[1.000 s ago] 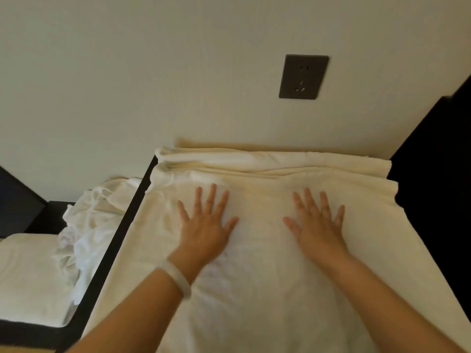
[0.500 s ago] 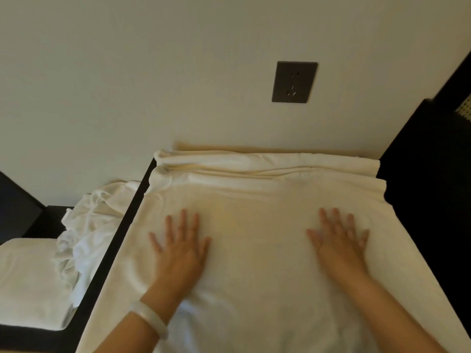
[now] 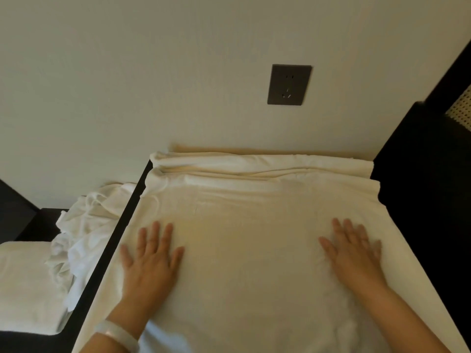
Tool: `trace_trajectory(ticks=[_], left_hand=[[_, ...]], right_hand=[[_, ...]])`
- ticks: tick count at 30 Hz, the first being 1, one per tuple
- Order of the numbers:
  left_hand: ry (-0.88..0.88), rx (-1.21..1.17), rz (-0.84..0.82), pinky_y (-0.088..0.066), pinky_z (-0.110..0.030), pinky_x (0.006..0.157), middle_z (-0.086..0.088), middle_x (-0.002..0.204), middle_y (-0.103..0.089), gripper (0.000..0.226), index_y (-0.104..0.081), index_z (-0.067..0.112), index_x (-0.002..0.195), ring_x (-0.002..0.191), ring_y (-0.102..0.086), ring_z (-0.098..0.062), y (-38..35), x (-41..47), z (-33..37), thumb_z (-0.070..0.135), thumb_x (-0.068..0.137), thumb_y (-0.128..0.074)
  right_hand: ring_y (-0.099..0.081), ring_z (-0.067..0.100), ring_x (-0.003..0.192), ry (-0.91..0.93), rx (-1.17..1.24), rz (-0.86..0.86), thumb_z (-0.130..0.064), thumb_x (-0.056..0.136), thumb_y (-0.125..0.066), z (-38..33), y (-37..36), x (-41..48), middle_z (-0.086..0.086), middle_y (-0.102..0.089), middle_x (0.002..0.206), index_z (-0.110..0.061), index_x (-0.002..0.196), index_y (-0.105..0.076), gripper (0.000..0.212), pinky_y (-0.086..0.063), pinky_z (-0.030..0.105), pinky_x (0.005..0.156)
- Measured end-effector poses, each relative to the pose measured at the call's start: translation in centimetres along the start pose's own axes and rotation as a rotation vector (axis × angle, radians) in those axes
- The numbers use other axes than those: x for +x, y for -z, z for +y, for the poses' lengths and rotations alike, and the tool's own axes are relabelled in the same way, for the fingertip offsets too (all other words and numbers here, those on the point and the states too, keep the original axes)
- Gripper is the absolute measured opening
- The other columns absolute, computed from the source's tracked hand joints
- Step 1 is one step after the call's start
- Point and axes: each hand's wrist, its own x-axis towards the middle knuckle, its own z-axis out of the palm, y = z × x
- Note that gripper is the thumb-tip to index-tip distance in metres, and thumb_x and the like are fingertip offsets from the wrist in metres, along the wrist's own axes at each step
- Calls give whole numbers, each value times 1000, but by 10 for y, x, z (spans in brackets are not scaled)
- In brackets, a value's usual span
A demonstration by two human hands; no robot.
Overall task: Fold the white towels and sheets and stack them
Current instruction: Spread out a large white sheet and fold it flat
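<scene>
At 8 o'clock, a folded towel [image 3: 23,284] lies on a low dark surface, with a crumpled pile [image 3: 84,238] of white linen heaped against its 3 o'clock side. A white sheet [image 3: 249,263] covers the table [image 3: 109,253], its far edge bunched in folds along the wall [image 3: 127,72] at 12 o'clock. The left hand [image 3: 150,266], a pale bracelet [image 3: 117,335] on its wrist, presses flat at 7 o'clock, fingers straight and spread. The right hand [image 3: 354,258] presses flat at 4 o'clock, fingers straight and slightly spread. The sheet lies under both palms and stretches between them. A dark outlet [image 3: 289,84] sits at 1 o'clock.
</scene>
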Motion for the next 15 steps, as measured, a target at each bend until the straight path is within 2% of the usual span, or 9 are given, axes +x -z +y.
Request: trace_trajectory(ticks=[2, 4, 6, 9, 12, 15], left_hand=[[8, 28, -13, 8, -57, 119, 9, 162, 20, 74, 25, 39, 148, 150, 19, -19, 2, -12, -9, 71, 82, 18], [-54, 56, -55, 8, -55, 119, 12, 159, 25, 80, 31, 44, 143, 149, 20, -17, 1, -29, -3, 76, 69, 30], [-98, 69, -118, 7, -57, 118, 13, 152, 38, 84, 37, 47, 138, 147, 26, -21, -5, -40, 8, 78, 61, 34], [-95, 67, -121, 7, -63, 116, 10, 148, 47, 82, 40, 45, 138, 144, 33, -26, -14, -38, 15, 78, 64, 27], [-105, 109, -77, 1, -65, 115, 7, 155, 37, 84, 37, 42, 141, 147, 26, -28, -19, -16, 12, 79, 65, 30], [-108, 67, -73, -2, -67, 114, 6, 162, 23, 84, 31, 43, 143, 150, 18, -29, -15, 24, 13, 83, 69, 22]], right_hand=[[14, 15, 151, 19, 0, 20, -70, 89, -5, 16, 0, -14, -15, 14, 163, -46, 151, 15, 69, 5, 48, 121], [16, 12, 150, 96, -50, -44, -73, 84, 0, 21, -6, -33, -22, 22, 157, -53, 139, 28, 65, 5, 47, 120], [20, 14, 150, 121, -92, -177, -72, 91, -7, 16, -20, -44, -19, 33, 154, -51, 137, 33, 65, 4, 51, 119], [34, 16, 144, 121, -128, -163, -73, 90, -7, 6, -31, -46, -17, 50, 142, -45, 133, 44, 72, 15, 55, 115], [37, 14, 142, 164, -92, -107, -75, 77, 12, 1, -29, -27, -20, 49, 142, -48, 135, 42, 71, 19, 53, 116], [30, 15, 146, 175, -67, -106, -75, 76, 12, -12, -24, 11, -17, 38, 152, -47, 145, 29, 76, 17, 54, 117]])
